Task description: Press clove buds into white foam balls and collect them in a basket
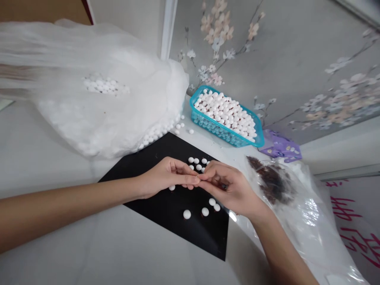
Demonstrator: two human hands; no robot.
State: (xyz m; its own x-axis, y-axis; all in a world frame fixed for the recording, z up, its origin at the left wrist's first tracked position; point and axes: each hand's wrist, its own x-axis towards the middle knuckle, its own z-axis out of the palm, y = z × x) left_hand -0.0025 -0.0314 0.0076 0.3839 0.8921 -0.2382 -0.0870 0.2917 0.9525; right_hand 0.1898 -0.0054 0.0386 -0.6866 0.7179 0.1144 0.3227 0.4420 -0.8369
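Painted blossoms (218, 23) spread across a grey wall panel (276, 67) behind the far edge of a pale tabletop (133, 249). White balls (187, 214) lie loose on a black sheet (160, 213) on this tabletop. One group sits just beyond the fingertips, toward the sheet's far right edge, partly covered by the right hand (227, 186). One ball shows just under the left hand (166, 178), on the near side of its fingers. Four more lie nearer than the fingers, toward the sheet's near right corner; two of these look to be touching, and reddish-brown bits show under some.

Both hands meet above the sheet, thumbs and fingers bent in and their tips together. Whatever may be between the tips is hidden, so I cannot tell whether either hand grasps anything.

Beyond the hands, at the tabletop's far edge, a teal basket (261, 136) is heaped with more white balls, with reddish-brown showing among them. Just right of it lies a purple packet (279, 145). Along the tabletop's right side is a clear plastic bag (311, 233) with dark brown stuff (273, 182) in it. Across the far left, a big cloudy bag (113, 114) holds many white balls; a few strays lie between it and the basket. Red writing (350, 221) shows at far right.
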